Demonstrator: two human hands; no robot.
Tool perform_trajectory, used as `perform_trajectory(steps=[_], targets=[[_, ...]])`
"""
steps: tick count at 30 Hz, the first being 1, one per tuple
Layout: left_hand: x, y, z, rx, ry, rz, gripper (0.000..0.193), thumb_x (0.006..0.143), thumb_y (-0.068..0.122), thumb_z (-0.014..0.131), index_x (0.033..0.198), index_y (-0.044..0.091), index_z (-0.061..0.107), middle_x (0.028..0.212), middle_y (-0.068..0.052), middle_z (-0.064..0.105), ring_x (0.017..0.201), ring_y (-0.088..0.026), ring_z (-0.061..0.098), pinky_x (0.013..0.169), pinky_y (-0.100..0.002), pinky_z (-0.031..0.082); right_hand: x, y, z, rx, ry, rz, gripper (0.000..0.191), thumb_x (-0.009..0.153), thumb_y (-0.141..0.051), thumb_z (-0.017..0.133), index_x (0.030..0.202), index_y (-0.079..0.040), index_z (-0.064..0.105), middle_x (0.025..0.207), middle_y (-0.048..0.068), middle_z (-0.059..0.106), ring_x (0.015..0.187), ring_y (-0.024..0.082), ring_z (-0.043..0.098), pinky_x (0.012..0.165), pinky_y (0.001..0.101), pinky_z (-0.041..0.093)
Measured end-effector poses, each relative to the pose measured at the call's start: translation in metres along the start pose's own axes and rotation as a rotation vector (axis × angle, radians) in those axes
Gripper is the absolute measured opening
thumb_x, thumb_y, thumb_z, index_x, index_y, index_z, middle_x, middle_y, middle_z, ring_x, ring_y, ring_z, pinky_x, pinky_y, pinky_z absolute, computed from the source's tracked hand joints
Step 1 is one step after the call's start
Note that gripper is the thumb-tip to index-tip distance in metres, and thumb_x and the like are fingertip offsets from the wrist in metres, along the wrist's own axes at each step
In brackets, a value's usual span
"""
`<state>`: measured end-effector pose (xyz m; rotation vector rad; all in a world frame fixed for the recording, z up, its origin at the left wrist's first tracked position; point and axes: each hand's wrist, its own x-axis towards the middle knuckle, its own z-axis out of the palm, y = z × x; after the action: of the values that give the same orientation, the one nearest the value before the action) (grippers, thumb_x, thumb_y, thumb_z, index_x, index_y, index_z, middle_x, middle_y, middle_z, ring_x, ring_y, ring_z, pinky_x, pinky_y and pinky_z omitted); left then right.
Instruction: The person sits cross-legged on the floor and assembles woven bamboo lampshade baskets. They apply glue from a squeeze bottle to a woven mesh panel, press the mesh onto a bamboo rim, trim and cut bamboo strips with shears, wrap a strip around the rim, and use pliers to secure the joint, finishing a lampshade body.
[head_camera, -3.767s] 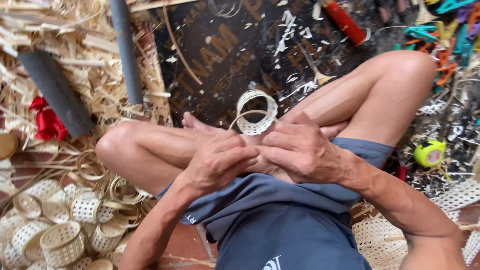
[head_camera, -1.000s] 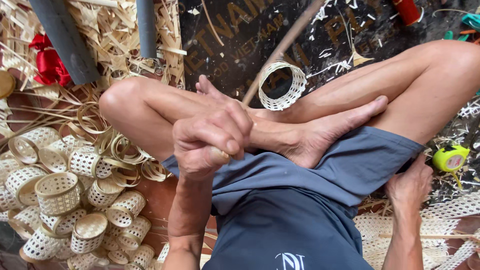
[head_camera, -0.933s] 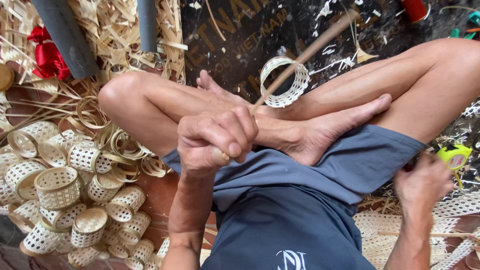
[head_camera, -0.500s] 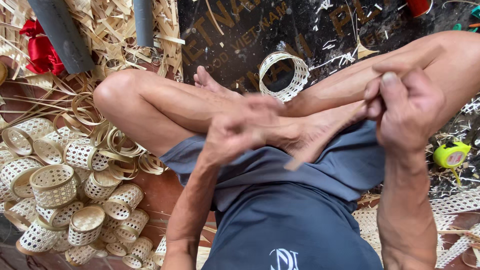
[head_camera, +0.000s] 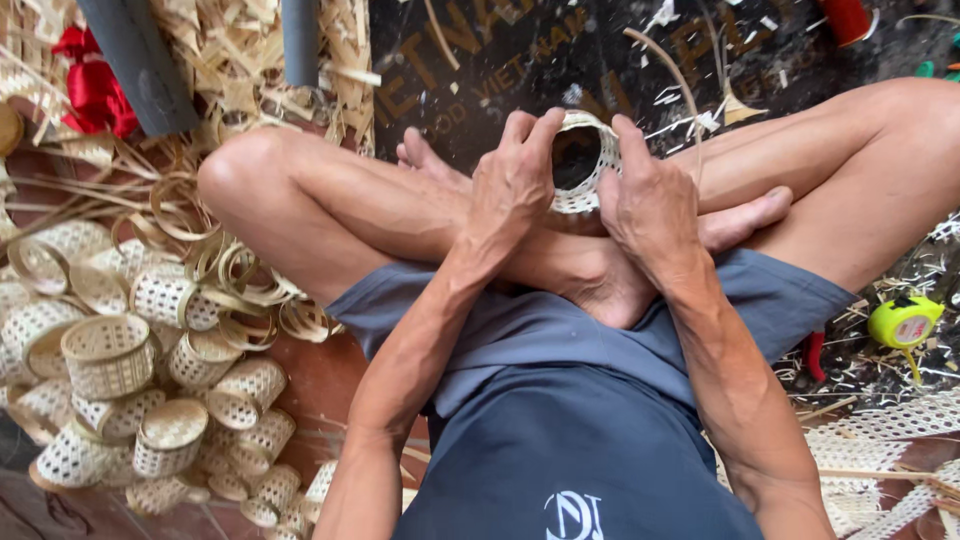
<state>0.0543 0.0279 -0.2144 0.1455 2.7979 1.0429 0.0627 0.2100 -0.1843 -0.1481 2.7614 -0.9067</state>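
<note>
Both-handed grip, left hand (head_camera: 515, 190), right hand (head_camera: 650, 205), woven ring (head_camera: 585, 160) between

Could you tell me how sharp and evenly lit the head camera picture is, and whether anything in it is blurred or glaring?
Head view: soft, even daylight with no hard shadows; both the left hand and right hand are sharp on the woven ring, with no motion blur; the dark mat at the top is dim; no glare shows; the basket pile stays in focus.
</note>
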Motion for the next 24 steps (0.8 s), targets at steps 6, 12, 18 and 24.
perform_trajectory(steps=[6, 12, 18, 24], targets=[[-0.006, -0.007, -0.005, -0.117, 0.058, -0.033, 0.036, 0.099, 0.003, 0.056, 0.133, 0.016, 0.060, 0.118, -0.012, 0.064, 0.095, -0.039, 0.071, 0.078, -0.049, 0.059, 0.004, -0.004, 0.004, -0.061, 0.045, -0.057, 0.042, 0.098, -0.004, 0.062, 0.139, -0.008, 0.064, 0.079, 0.023, 0.068, 0.073, 0.041, 0.068, 0.068, 0.0525, 0.051], [-0.005, -0.020, -0.025, -0.268, -0.043, 0.006, 0.044, 0.096, 0.019, 0.073, 0.138, 0.012, 0.059, 0.115, -0.016, 0.062, 0.100, -0.034, 0.068, 0.084, -0.044, 0.057, 0.023, 0.016, -0.011, 0.812, -0.259, 0.218, 0.038, 0.101, -0.011, 0.071, 0.137, -0.001, 0.064, 0.097, 0.005, 0.071, 0.080, 0.009, 0.064, 0.068, 0.0248, 0.054], [0.007, -0.030, -0.028, -0.386, -0.066, -0.090, 0.034, 0.092, 0.022, 0.079, 0.123, 0.012, 0.074, 0.092, -0.009, 0.061, 0.082, -0.022, 0.066, 0.074, -0.035, 0.054, 0.028, 0.037, 0.003, 0.972, -0.240, 0.182, 0.028, 0.095, -0.004, 0.078, 0.121, 0.005, 0.071, 0.099, 0.005, 0.072, 0.085, 0.009, 0.068, 0.078, 0.0228, 0.058], [0.002, -0.034, -0.022, -0.394, -0.015, -0.079, 0.035, 0.087, 0.019, 0.083, 0.120, 0.009, 0.074, 0.082, -0.007, 0.060, 0.073, -0.020, 0.063, 0.067, -0.034, 0.052, 0.017, 0.023, -0.006, 0.833, -0.140, 0.155, 0.026, 0.103, -0.008, 0.075, 0.126, 0.004, 0.072, 0.097, 0.003, 0.071, 0.082, 0.008, 0.067, 0.072, 0.0229, 0.059]])
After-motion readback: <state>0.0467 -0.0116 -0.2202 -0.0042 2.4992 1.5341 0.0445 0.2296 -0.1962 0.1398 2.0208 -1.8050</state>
